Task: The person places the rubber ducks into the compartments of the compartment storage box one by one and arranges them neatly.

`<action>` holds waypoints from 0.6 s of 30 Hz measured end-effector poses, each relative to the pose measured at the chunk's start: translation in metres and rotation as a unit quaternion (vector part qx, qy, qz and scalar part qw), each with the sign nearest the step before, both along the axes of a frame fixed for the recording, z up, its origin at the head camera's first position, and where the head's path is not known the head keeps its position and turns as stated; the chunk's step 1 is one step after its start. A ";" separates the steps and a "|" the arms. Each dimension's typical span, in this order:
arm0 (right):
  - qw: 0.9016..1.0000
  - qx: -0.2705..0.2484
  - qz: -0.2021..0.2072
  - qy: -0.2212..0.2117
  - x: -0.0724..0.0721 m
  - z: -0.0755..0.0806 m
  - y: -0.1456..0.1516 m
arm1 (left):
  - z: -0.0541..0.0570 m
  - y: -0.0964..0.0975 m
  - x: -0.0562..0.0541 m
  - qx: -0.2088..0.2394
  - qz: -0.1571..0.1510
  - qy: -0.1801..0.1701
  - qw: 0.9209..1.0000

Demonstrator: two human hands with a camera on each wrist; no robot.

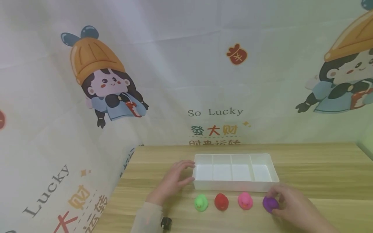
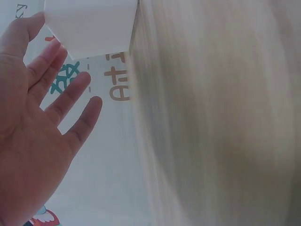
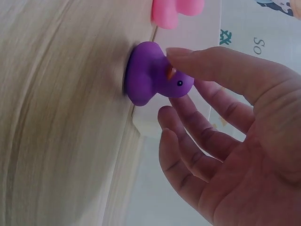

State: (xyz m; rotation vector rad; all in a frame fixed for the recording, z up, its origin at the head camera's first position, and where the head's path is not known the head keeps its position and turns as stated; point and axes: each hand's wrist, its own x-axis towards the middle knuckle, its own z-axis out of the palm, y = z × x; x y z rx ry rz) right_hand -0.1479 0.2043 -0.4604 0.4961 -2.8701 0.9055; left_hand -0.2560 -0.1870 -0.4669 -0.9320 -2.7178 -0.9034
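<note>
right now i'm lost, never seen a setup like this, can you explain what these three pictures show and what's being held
There is no robot here, just a person's two bare hands: a left hand and a right hand. The head picture comes from a camera worn on the head, looking forward and down. The other two come from cameras on each wrist.

On the wooden table is a white tray with four compartments. In front of it, left to right, sit a green duck, red duck, pink duck and purple duck.

The right hand pinches the purple duck by its head. The left hand's fingers are at the tray's left end.
</note>
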 end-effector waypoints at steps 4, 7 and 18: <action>1.000 -0.020 0.014 0.002 0.001 -0.001 0.001 | 0.000 -0.001 0.000 0.004 0.000 -0.002 1.000; 0.999 -0.034 0.024 0.001 0.002 -0.001 0.001 | -0.001 -0.001 0.001 0.007 0.001 0.001 1.000; 1.000 -0.023 0.014 -0.013 0.001 0.001 0.002 | -0.003 0.000 -0.001 0.015 -0.005 0.000 1.000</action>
